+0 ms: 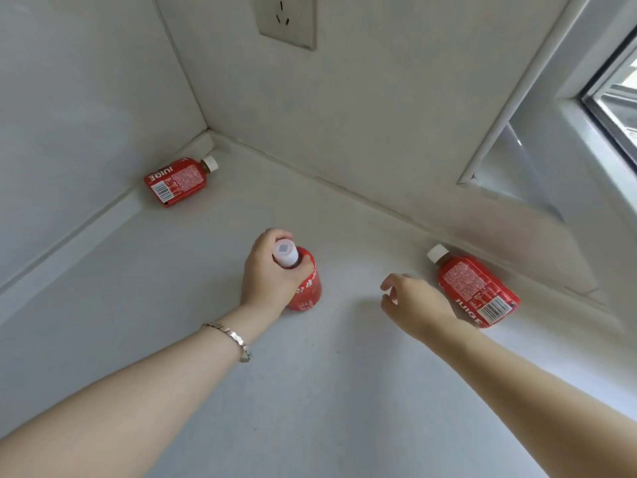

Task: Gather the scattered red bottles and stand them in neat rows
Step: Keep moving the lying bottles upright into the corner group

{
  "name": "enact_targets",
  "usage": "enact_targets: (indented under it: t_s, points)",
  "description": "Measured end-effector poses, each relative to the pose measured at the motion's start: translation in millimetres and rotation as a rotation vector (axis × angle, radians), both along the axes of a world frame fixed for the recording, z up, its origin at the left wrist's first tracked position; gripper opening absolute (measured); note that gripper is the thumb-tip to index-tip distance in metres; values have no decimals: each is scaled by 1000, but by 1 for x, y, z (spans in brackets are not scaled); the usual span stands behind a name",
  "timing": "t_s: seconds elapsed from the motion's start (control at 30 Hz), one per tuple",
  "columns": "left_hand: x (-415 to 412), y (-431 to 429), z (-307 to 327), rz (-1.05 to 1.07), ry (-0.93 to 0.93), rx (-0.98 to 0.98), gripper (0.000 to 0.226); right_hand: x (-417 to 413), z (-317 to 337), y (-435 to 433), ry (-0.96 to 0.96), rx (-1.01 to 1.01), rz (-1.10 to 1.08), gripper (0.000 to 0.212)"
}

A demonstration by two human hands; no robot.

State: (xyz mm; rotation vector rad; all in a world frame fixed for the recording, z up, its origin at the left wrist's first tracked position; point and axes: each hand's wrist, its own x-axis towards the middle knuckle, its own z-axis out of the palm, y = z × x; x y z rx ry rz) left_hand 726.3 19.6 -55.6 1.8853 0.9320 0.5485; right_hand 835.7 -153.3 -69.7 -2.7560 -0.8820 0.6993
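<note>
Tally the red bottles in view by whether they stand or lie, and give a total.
Standing: 1, the upright bottle, gripped by the left hand.
Lying: 2, the corner bottle and the right-side bottle.
Total: 3 red bottles.

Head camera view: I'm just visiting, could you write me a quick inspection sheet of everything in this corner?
Surface: plain white surface meeting two walls in a corner.
Job's things: three red bottles; upright bottle in the middle, corner bottle lying on its side, right bottle lying along the wall.
Clutter: nothing seen.
Hands: left hand grips the upright bottle near its cap; right hand holds nothing, fingers loosely curled beside the right bottle.
Cables: nothing seen.
Surroundings: wall socket above, window frame at right, bracelet on the left wrist.
</note>
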Motion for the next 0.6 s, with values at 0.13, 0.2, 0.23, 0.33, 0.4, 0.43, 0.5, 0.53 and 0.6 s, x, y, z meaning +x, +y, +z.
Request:
enact_targets:
  t_s: [0.13, 0.2, 0.23, 0.33, 0.4, 0.43, 0.5, 0.53, 0.6]
  points:
    - [11, -7, 14, -303, 249, 195, 15, 10, 8, -2, -117, 31, -17, 32]
    - [16, -6, 22, -373, 392, 339, 8, 23, 14, -4, -239, 20, -44, 35]
    - [17, -6, 23, -389, 466, 461, 17, 31, 16, -5, -305, -18, -59, 37]
    - [13, -6, 24, -391, 505, 716, 28, 60, 19, -7, -361, -217, -133, 39]
    - [9, -7, 23, -386, 488, 720, 30, 72, 20, -5, -303, -288, -160, 37]
    - [7, -8, 23, -392, 523, 714, 32, 76, 19, -2, -289, -308, -147, 36]
    - [7, -10, 23, -396, 593, 693, 34, 77, 17, 3, -294, -363, -112, 32]
    - [7, -11, 25, -391, 607, 682, 33, 75, 16, 5, -303, -393, -94, 31]
    - [9, -11, 27, -377, 617, 657, 32, 66, 11, 7, -305, -443, -44, 31]
